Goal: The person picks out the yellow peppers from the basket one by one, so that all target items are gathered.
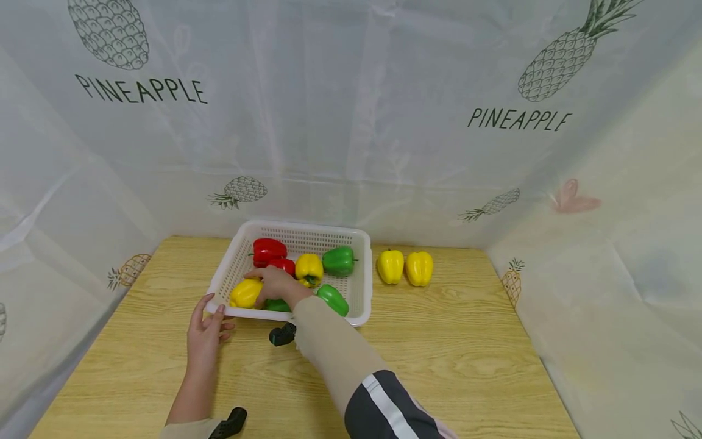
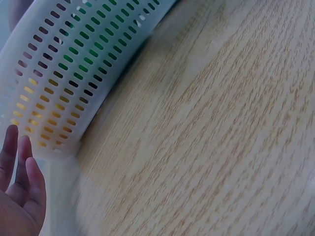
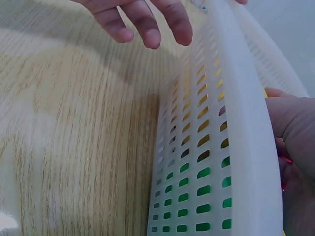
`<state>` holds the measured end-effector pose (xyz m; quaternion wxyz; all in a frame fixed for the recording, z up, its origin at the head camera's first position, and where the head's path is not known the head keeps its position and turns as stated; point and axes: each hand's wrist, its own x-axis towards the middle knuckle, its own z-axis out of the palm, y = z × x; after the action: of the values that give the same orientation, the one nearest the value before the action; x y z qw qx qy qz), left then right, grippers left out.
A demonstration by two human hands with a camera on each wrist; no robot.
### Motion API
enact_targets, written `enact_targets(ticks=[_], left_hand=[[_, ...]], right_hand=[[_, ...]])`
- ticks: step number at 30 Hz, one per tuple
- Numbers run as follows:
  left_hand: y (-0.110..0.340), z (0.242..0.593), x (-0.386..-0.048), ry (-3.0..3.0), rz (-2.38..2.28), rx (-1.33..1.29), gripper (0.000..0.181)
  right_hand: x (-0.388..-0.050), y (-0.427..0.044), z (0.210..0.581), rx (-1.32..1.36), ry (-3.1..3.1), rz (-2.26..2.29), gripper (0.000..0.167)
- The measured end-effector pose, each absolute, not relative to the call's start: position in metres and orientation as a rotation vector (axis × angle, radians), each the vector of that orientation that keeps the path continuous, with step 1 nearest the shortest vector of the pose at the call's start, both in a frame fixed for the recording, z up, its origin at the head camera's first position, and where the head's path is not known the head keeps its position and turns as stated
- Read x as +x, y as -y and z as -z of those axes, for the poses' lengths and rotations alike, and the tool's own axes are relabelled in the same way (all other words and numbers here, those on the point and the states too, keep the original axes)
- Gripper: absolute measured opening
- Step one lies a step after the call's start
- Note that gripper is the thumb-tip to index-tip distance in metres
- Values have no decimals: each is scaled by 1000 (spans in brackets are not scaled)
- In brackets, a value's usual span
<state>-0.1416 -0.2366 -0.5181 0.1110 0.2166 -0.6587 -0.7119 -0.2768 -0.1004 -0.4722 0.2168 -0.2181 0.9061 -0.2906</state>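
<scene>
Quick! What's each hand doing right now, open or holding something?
Left hand: open, touching the white basket at its corner.
Right hand: at a yellow pepper inside; can't tell if it grips.

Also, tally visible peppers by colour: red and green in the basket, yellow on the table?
Red peppers in basket: 2
Green peppers in basket: 3
Yellow peppers on table: 2
Total: 7; the right hand may hide more.

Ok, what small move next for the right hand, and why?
I'd probably have the right hand close around the near-left yellow pepper and lift it: the hand is at it, the left hand is at that corner of the white basket, and two yellow peppers sit outside on the table.
</scene>
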Motion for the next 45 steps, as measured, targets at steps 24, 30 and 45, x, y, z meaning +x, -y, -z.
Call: enact_targets(ticks=[24, 30, 45], left_hand=[[237, 519, -142, 1923, 2113, 597, 48], [236, 519, -141, 1933, 2094, 633, 47], [237, 519, -141, 1924, 2097, 628, 47]], right_hand=[[-276, 96, 471, -688, -2516, 778, 68], [-277, 93, 472, -748, -2533, 737, 68], [-282, 88, 476, -836, -2453, 837, 66]])
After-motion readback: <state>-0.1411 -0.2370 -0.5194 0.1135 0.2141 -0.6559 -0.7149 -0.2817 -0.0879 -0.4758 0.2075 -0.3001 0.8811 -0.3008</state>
